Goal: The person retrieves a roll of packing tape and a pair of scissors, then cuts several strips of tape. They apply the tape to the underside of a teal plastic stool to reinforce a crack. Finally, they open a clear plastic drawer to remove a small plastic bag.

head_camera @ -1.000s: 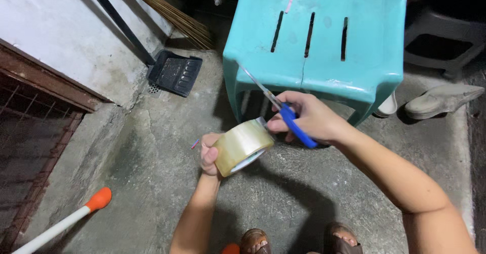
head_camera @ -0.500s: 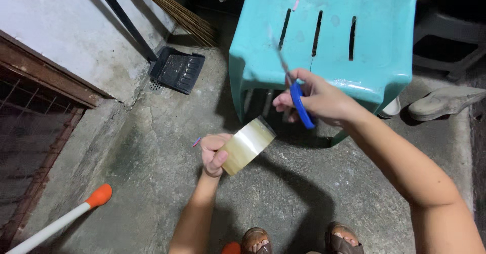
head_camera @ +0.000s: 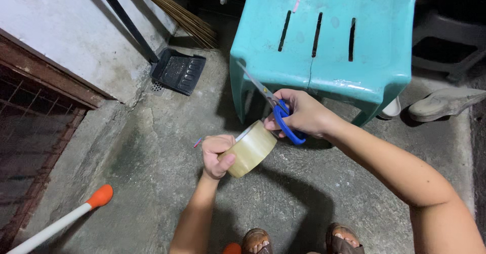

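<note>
My left hand (head_camera: 216, 155) grips a roll of clear packing tape (head_camera: 250, 149) held at mid-height above the concrete floor. My right hand (head_camera: 302, 113) holds blue-handled scissors (head_camera: 276, 109), and its fingers touch the top edge of the roll. The scissor blades point up and to the left, toward the seat edge of a turquoise plastic chair (head_camera: 329, 41) just beyond. The chair's front shows a crack below its three slots. My sandalled feet (head_camera: 301, 241) stand at the bottom of the view.
A black dustpan (head_camera: 178, 71) and a stick broom (head_camera: 177, 13) lean by the white wall at left. A white pole with an orange tip (head_camera: 66, 218) lies bottom left. A shoe (head_camera: 443, 103) and a grey stool (head_camera: 445, 36) sit right of the chair.
My right hand with the scissors has come down from in front of the chair to the tape roll. The left hand has kept the roll nearly in place.
</note>
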